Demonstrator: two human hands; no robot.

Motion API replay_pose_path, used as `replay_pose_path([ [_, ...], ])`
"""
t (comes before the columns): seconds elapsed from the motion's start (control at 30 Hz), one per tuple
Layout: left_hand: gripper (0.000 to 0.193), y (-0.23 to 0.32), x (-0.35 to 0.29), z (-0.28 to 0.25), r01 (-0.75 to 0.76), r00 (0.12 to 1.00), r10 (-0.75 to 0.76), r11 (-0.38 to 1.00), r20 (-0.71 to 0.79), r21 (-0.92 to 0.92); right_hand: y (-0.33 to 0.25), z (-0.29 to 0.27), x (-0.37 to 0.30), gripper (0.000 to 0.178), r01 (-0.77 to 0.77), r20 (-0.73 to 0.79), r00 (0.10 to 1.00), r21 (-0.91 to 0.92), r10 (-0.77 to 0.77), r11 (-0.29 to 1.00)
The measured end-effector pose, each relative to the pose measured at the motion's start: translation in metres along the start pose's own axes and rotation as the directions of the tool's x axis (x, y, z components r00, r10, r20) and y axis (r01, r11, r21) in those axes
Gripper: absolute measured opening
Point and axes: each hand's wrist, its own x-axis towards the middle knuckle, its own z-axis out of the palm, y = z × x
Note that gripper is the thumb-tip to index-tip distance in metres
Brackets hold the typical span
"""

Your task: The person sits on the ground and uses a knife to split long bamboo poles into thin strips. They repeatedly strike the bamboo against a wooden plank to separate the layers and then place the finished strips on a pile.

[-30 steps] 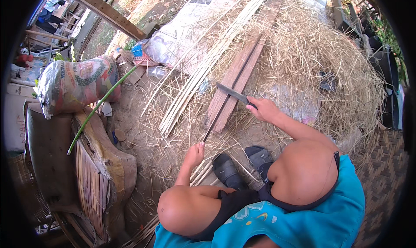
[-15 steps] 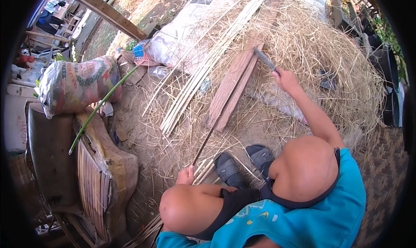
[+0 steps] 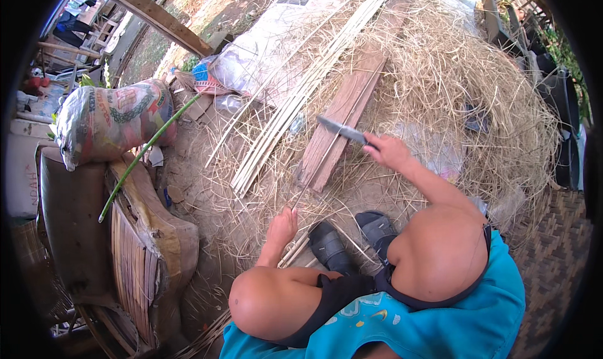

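My right hand point(image 3: 388, 152) is closed round the dark handle of a long grey knife point(image 3: 342, 130). Its blade lies crosswise over a reddish-brown wooden plank point(image 3: 328, 147), which slopes away from me. A thin strip point(image 3: 342, 139), apparently bamboo, runs lengthwise along the plank beneath the blade. Its near end reaches my left hand point(image 3: 284, 227), whose fingers pinch it just in front of my left knee. Left of the plank lies a bundle of long pale split strips point(image 3: 286, 117). More short pale strips point(image 3: 295, 251) rest by my sandals.
A heap of dry shavings point(image 3: 477, 76) spreads over the right and far side. At left are a stuffed sack point(image 3: 116, 120), a green bamboo stick point(image 3: 151, 144) and a worn chair-like wooden piece point(image 3: 173, 240). A woven mat point(image 3: 553, 258) lies at right.
My right hand has drawn the knife nearer along the plank, its blade turning crosswise. My left hand has moved forward and slightly right, still pinching the strip.
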Motion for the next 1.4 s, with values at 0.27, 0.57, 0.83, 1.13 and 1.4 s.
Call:
replay_pose_path([
  [0.27, 0.043, -0.019, -0.022, -0.015, 0.084, 0.991, -0.078, 0.995, 0.112, -0.057, 0.130, -0.105, 0.065, 0.044, -0.535, -0.217, 0.838, -0.148, 0.500, 0.832],
  [0.57, 0.052, -0.055, -0.041, -0.013, 0.187, 0.966, -0.093, 0.895, 0.240, -0.404, -0.014, -0.008, -0.004, 0.044, -0.030, 0.111, 0.993, -0.074, 0.038, 0.997],
  [0.83, 0.050, -0.028, 0.018, 0.000, 0.319, 0.928, -0.156, 0.802, 0.338, -0.504, -0.006, -0.004, 0.004, 0.044, -0.116, -0.014, 0.993, 0.088, 0.118, 0.989],
  [1.13, 0.041, -0.009, 0.031, -0.005, 0.140, 0.986, -0.088, 0.900, 0.143, -0.412, 0.051, -0.056, 0.033, 0.044, -0.348, -0.037, 0.937, 0.014, 0.349, 0.937],
  [1.4, 0.031, 0.039, 0.035, -0.013, -0.006, 0.980, -0.045, 0.967, -0.191, -0.255, -0.029, -0.009, -0.005, 0.040, 0.101, 0.064, 0.993, 0.010, -0.101, 0.995],
])
